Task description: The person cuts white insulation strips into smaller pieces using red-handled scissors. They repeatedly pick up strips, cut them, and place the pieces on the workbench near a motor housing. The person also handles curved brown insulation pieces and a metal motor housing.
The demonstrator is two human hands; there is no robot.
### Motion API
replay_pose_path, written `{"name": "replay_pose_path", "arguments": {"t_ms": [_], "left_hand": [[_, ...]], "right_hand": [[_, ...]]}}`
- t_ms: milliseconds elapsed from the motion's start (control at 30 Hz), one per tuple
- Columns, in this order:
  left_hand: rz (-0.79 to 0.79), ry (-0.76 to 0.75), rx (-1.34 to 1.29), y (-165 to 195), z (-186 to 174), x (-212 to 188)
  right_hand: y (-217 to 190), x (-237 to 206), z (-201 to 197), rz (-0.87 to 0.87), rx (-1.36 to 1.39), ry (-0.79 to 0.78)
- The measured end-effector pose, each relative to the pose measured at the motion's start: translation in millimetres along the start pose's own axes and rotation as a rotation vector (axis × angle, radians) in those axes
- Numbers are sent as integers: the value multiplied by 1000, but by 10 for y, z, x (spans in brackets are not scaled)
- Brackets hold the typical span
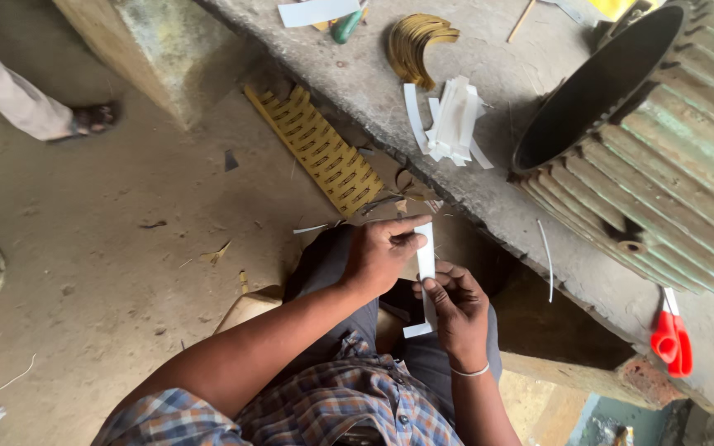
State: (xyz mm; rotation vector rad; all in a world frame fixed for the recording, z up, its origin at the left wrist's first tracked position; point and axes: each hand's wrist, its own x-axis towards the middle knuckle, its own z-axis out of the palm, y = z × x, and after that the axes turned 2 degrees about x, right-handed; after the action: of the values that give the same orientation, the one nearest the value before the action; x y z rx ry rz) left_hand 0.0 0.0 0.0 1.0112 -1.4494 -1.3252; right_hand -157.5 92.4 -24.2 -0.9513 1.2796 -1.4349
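White paper strip (pixel 426 263) pinched between both hands.
Left hand (pixel 382 252) grips its top, right hand (pixel 456 307) its lower part, below the workbench edge (pixel 489 216).

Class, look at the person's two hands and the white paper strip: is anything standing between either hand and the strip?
Nothing visible does. The left hand pinches the upper end of the white paper strip, and the right hand grips its lower part. Both touch it directly, held above the lap.
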Motion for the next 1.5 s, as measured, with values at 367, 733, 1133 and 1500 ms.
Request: {"name": "replay_pose_path", "arguments": {"t_ms": [367, 733, 1133, 1500], "left_hand": [[-84, 75, -6, -150, 47, 148], [71, 127, -100, -103, 9, 201], [37, 120, -108, -166, 11, 191], [-66, 116, -182, -246, 17, 199]], "right_hand": [[-58, 64, -61, 20, -95, 3], [54, 95, -113, 62, 48, 59], [85, 93, -129, 58, 125, 58], [197, 129, -224, 94, 187, 95]]}}
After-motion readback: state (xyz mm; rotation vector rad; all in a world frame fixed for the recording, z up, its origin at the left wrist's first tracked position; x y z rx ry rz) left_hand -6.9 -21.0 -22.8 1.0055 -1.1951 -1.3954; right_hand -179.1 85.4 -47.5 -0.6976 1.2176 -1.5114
